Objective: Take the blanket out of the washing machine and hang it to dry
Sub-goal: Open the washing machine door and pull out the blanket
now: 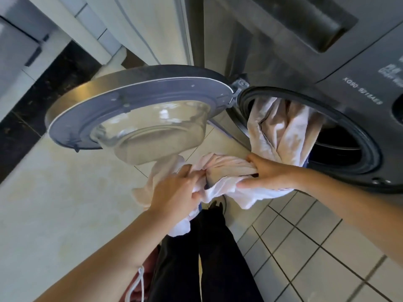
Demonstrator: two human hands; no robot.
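A pale pink-white blanket (281, 131) hangs out of the round drum opening of a dark grey washing machine (357, 68) and trails down in front of it. My left hand (174, 190) grips a bunched part of the blanket low at the centre. My right hand (266, 173) clutches another fold just below the drum's rubber rim. Between the two hands the cloth is gathered in a wad. The rest of the blanket is hidden inside the drum.
The machine's round door (139, 110) with its clear bowl window stands swung open to the left, just above my left hand. Beige floor tiles (65, 192) lie below, smaller grey tiles (316, 247) at the right. My dark trouser legs (207, 258) are beneath the cloth.
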